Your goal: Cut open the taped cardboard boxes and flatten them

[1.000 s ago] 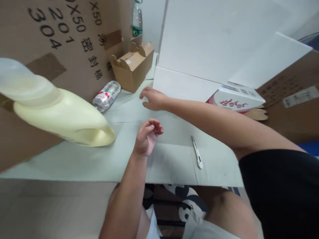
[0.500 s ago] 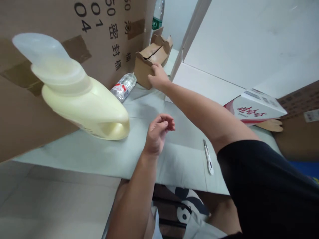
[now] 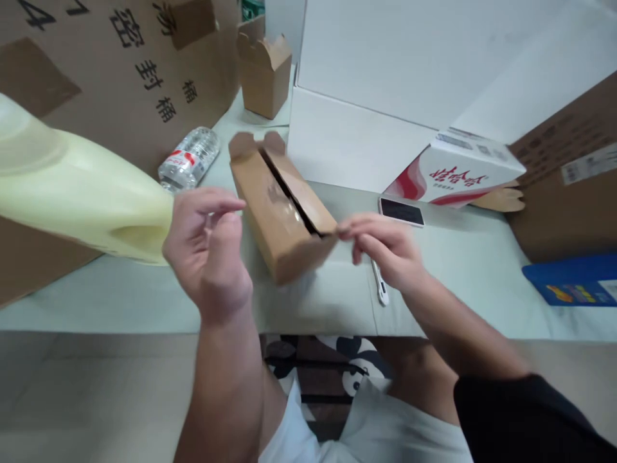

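Note:
A small brown cardboard box (image 3: 274, 215) lies lengthwise in front of me, with a dark slit along its top and scalloped flaps at its far end. My right hand (image 3: 380, 247) pinches the near right corner of the box between thumb and fingers. To the left of the box is my left hand (image 3: 207, 241), empty, its fingers bent with a gap between thumb and forefinger. Beneath my right hand a white utility knife (image 3: 380, 286) is partly hidden. Just beyond the left hand lies a clear plastic bottle (image 3: 190, 157) with a red and white label.
A second brown box (image 3: 265, 77) stands upright at the back. A pale yellow jug (image 3: 81, 193) is at left, before a large carton (image 3: 110, 77). White boxes (image 3: 361, 141), a phone (image 3: 402, 211), a red-and-white box (image 3: 457, 170) and a blue packet (image 3: 573, 280) are rightward.
My right hand has drawn the cardboard box from the back toward me, uncovering the second box. My left hand has moved left and up. The view has shifted, and the phone now shows.

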Demonstrator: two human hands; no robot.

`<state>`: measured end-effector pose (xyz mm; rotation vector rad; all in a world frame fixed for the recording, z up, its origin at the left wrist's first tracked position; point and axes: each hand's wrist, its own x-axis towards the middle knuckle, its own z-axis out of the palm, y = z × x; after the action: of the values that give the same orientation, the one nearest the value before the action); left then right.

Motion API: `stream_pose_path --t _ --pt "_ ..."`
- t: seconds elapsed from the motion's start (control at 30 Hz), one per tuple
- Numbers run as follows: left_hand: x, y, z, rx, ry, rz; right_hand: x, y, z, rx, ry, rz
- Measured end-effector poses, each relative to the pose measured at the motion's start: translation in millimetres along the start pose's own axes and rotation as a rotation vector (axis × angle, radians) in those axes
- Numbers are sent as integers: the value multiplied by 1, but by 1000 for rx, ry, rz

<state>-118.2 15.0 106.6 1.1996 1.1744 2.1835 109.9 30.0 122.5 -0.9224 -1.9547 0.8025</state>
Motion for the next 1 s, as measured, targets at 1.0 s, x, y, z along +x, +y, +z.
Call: stream_pose_path --t 1.0 --pt "-16 -47 19 55 -215 45 -138 -5 -52 -219 -100 67"
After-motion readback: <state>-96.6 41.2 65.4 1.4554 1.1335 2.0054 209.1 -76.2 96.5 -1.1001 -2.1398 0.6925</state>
